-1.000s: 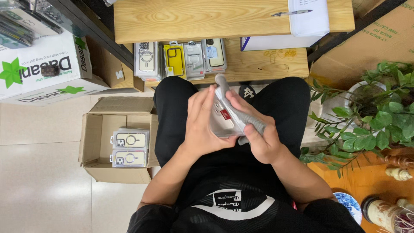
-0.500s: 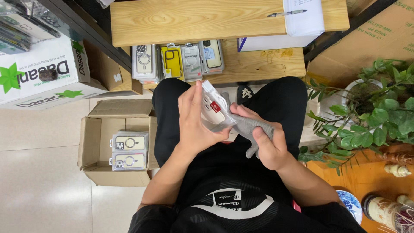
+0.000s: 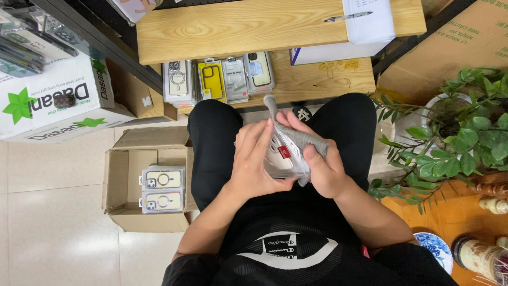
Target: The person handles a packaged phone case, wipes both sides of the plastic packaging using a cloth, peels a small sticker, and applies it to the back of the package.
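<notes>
Over my lap, both hands hold a packaged phone case [image 3: 286,159] in clear wrapping with a small red label. My left hand [image 3: 256,159] grips its left side, fingers curled over the front. My right hand [image 3: 323,167] holds the right side together with a grey cloth [image 3: 299,136] that drapes over the package and sticks up at its far end. Part of the package is hidden under my fingers and the cloth.
An open cardboard box [image 3: 124,175] on the floor at my left holds two packaged cases [image 3: 161,188]. Several more packaged cases [image 3: 219,79] lie on the low wooden shelf [image 3: 312,79] ahead. A white carton [image 3: 53,100] sits far left, a potted plant [image 3: 455,132] at right.
The package has tipped from nearly upright to flatter in my hands. The grey cloth has come up over its top, and my right hand has shifted onto it.
</notes>
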